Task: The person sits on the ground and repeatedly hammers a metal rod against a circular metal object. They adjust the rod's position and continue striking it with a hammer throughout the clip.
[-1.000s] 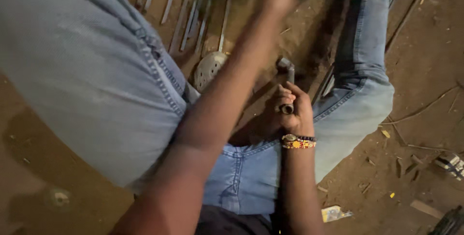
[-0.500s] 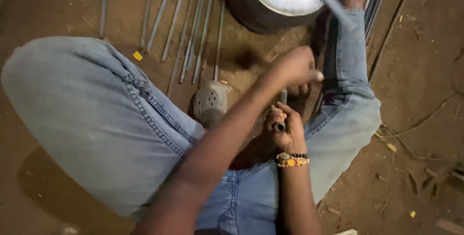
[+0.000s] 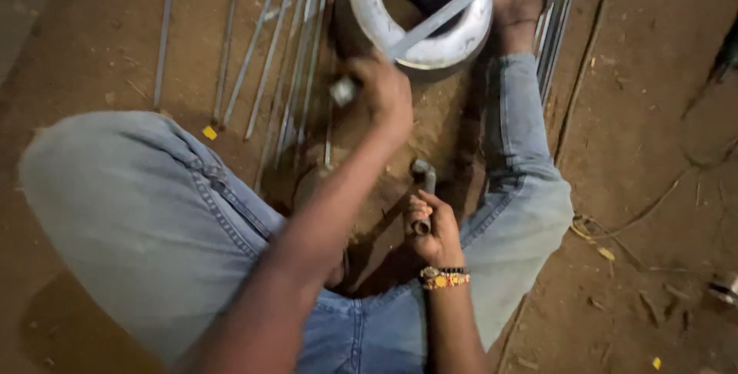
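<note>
Your left hand [image 3: 382,97] is wrapped tight around a hammer [image 3: 344,91] at 12 o'clock, near the pot [image 3: 361,5]. Your right hand [image 3: 432,228] pinches a small pipe [image 3: 423,189] at 5 o'clock. Hold it steady; hit straight.
</note>
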